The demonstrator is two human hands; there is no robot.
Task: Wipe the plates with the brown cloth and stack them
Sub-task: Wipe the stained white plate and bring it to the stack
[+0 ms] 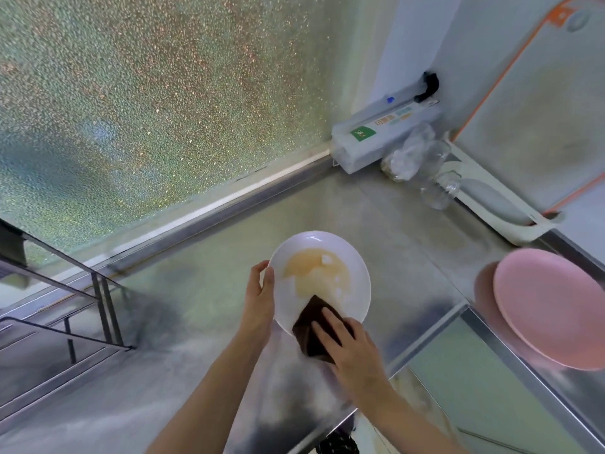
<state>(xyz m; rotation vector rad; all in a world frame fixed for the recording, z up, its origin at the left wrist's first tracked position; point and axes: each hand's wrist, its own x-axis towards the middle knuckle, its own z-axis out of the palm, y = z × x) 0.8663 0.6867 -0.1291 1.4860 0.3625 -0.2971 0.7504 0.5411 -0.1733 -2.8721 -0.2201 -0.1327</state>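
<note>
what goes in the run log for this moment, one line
left hand holds white plate rim | right hand presses brown cloth on plate | pink plate aside

White plate [352, 276], centre frame: glossy glazed ceramic look, smeared with a wet yellowish film. Brown cloth [311, 326] on it: matt, soft fabric. Counter [409, 244]: brushed stainless steel, dull sheen, streaky. Pink plates [553, 309], right edge: smooth, matt. Window pane [147, 109], upper left: rough pebbled glass. Clear jars [438, 178], upper right: shiny and transparent, glass or plastic, can't tell.
</note>
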